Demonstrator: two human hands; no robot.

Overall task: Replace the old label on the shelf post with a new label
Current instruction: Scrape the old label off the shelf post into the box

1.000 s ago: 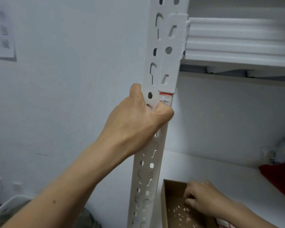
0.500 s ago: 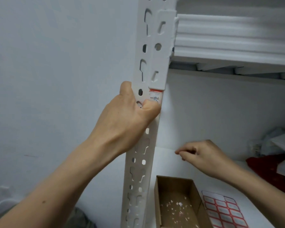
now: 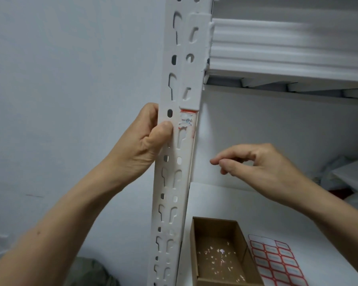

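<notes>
Head view. Your left hand grips the post just below the bracket. The fingers curl round its left edge and the thumb presses the front face beside the old label. This grip likely steadies the post for scraping.

The label sits directly under the bracket edge, torn down to a red strip and a white scrap, so removal looks unfinished.

Your right hand hovers apart from the post, to its right. Its forefinger and thumb tips are pinched together with nothing visible between them.

The box on the shelf holds paper flecks and probably serves to catch scrapings. The sheet of new labels lies just beside it, within reach.
</notes>
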